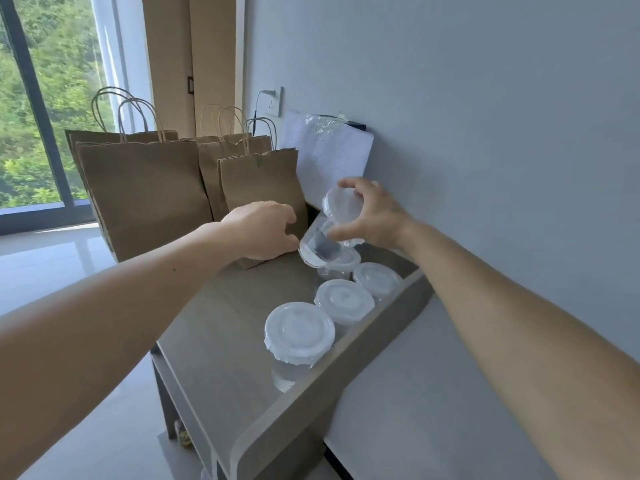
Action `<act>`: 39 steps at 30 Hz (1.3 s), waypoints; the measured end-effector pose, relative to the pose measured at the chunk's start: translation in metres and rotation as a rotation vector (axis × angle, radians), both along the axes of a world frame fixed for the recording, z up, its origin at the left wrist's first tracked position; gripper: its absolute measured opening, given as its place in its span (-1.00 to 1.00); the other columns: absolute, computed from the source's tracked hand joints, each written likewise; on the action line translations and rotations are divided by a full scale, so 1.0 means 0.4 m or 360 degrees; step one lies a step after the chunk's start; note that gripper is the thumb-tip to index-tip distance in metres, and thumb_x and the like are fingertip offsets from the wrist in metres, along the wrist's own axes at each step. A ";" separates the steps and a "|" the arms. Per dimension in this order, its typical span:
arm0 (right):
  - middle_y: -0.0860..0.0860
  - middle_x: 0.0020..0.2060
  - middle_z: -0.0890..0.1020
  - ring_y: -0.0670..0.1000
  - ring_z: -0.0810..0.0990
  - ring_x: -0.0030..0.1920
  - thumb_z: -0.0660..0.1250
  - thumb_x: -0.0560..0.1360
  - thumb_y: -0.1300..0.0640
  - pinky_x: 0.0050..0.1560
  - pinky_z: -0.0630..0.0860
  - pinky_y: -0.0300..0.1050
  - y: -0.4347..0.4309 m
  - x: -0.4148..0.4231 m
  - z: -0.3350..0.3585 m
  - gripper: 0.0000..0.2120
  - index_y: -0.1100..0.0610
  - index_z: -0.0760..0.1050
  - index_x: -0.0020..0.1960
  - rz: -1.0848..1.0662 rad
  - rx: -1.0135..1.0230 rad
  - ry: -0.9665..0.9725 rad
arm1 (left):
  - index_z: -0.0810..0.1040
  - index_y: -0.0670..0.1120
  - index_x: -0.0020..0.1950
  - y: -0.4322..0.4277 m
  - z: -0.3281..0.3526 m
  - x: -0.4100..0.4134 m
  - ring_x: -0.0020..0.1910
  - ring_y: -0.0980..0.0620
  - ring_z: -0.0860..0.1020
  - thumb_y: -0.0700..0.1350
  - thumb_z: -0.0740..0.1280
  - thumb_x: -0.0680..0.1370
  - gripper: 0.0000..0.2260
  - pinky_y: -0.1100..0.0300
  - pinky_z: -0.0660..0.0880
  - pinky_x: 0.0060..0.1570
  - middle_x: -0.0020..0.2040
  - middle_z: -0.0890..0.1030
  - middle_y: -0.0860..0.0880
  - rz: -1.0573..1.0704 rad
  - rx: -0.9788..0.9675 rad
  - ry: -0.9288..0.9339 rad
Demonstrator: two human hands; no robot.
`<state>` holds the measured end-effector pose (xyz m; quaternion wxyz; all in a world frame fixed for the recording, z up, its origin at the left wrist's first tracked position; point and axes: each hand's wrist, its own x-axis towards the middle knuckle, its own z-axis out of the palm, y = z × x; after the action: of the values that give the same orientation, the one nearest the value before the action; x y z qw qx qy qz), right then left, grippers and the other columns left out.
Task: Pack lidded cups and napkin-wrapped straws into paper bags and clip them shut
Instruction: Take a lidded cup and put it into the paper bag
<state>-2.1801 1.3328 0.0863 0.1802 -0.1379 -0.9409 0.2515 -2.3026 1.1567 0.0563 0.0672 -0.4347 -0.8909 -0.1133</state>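
My right hand [372, 214] grips a clear lidded cup [341, 206] held tilted above the grey table [221, 327]. A second clear cup [317, 245] lies tipped just under it, between my two hands. My left hand [265, 230] rests against the lower front of a small brown paper bag [258, 188], fingers curled; I cannot tell whether it touches the tipped cup. Three upright lidded cups [299, 332] [344, 301] [375, 278] stand in a row along the table's raised right edge. No napkin-wrapped straws show.
Several more brown paper bags with twine handles [138, 188] stand at the table's far end. A white sheet and clear plastic [327, 150] lean on the grey wall [485, 133]. A wall socket with a plug [275, 100] is behind them. A window lies left.
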 end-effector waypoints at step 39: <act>-0.04 0.28 0.33 0.05 0.29 0.32 0.49 0.15 -0.23 0.08 0.35 -0.05 0.095 1.177 -0.700 -0.10 -0.15 0.24 0.43 -0.1405 -0.0486 -0.0468 | 0.28 -0.07 0.43 0.268 -0.816 1.083 0.14 -0.12 0.54 0.30 0.42 0.34 -0.20 -0.03 0.50 0.16 0.21 0.56 -0.07 -0.1189 -0.1389 -0.0752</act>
<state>-1.7093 1.3709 -0.1937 0.1124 -0.5825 -0.7605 0.2639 -1.8695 1.2639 -0.2699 -0.3600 -0.6676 -0.6337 0.1523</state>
